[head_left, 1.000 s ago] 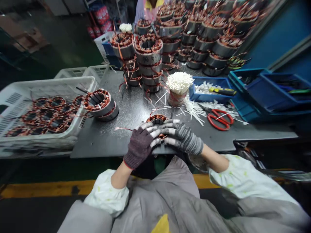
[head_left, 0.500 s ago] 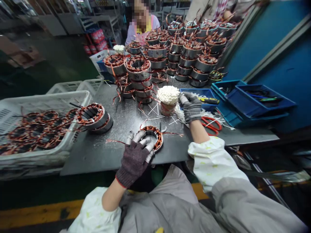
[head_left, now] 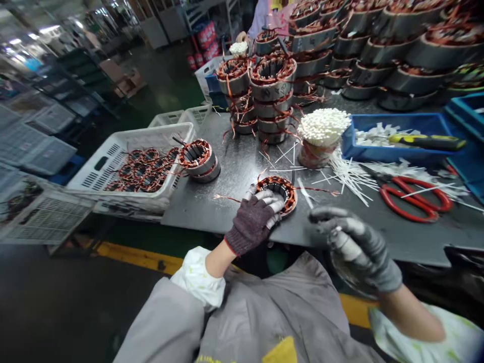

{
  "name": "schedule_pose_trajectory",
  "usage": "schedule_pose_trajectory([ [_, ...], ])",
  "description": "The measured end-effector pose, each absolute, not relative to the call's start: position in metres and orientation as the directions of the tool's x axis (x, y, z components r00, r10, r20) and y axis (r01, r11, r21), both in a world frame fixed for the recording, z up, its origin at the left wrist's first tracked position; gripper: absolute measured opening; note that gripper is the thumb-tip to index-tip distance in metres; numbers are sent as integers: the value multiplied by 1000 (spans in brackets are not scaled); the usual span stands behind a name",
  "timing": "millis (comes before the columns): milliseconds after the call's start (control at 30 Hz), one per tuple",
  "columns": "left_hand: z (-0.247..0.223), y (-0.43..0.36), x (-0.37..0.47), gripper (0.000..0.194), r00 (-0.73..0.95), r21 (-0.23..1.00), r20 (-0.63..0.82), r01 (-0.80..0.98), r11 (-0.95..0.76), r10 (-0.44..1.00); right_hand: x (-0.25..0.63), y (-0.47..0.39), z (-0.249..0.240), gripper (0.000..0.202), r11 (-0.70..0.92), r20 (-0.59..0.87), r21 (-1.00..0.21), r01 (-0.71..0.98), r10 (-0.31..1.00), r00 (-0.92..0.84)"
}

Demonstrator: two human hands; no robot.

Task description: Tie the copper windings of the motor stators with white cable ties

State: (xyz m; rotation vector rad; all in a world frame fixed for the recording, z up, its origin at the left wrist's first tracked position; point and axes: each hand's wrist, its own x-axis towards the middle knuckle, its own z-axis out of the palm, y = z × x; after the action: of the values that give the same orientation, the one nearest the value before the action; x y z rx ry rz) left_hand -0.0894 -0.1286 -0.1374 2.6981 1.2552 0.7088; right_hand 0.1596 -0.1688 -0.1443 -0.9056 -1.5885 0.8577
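A motor stator (head_left: 289,201) with copper windings lies on the dark metal tabletop, its lead wires spreading to both sides. My left hand (head_left: 257,214), in a dark knitted glove with white-wrapped fingertips, grips its near left rim, fingers over the edge. To the right, my right hand (head_left: 353,242) in a grey glove is raised near the table's front edge, blurred, fingers closed together. A pale strip (head_left: 304,192) lies between the stator and those fingertips; whether they hold it is unclear. Behind stands a cup (head_left: 315,154) packed with white sticks (head_left: 324,125).
Stacked stators (head_left: 273,93) fill the back. A two-stator stack (head_left: 202,164) stands left, beside a white crate (head_left: 166,189) of stators. At right are red-handled scissors (head_left: 416,199), loose white sticks (head_left: 353,176) and a blue tray (head_left: 401,154) with a yellow-black tool (head_left: 427,142).
My right hand has moved from beside the cup of white sticks back toward me, near the table's front edge. The left hand stays on the stator. The camera view has shifted.
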Motion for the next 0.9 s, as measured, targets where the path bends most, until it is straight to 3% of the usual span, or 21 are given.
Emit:
schedule_pose_trajectory([
  [100, -138, -128, -93, 33, 570, 255, 369, 698, -669, 735, 159, -198, -161, 17, 465, 418, -877, 122, 863, -284],
  [233, -138, -124, -92, 31, 553, 253, 387, 705, -662, 738, 165, -217, -165, 19, 445, 380, -879, 170, 870, -313],
  [500, -134, -131, -80, 28, 517, 219, 438, 732, -645, 736, 148, -197, -159, 20, 470, 403, -849, 241, 872, -278],
  [600, -138, -135, -73, 37, 386, 291, 477, 779, -556, 790, 130, -180, -158, 20, 426, 391, -887, 179, 898, -199],
  [667, -139, -136, -68, 43, 243, 387, 493, 799, -461, 835, 117, -170, -158, 20, 314, 306, -945, 90, 947, -95],
  [733, -138, -135, -63, 38, 172, 460, 502, 777, -430, 847, 108, -162, -157, 23, 118, 118, -992, -53, 993, 1],
  [833, -136, -134, -61, 20, 232, 453, 552, 722, -522, 801, 101, -157, -155, 31, -101, -119, -967, -233, 991, 64],
  [900, -136, -134, -61, 16, 276, 412, 576, 715, -565, 769, 100, -155, -154, 32, -128, -149, -962, -241, 986, 72],
])
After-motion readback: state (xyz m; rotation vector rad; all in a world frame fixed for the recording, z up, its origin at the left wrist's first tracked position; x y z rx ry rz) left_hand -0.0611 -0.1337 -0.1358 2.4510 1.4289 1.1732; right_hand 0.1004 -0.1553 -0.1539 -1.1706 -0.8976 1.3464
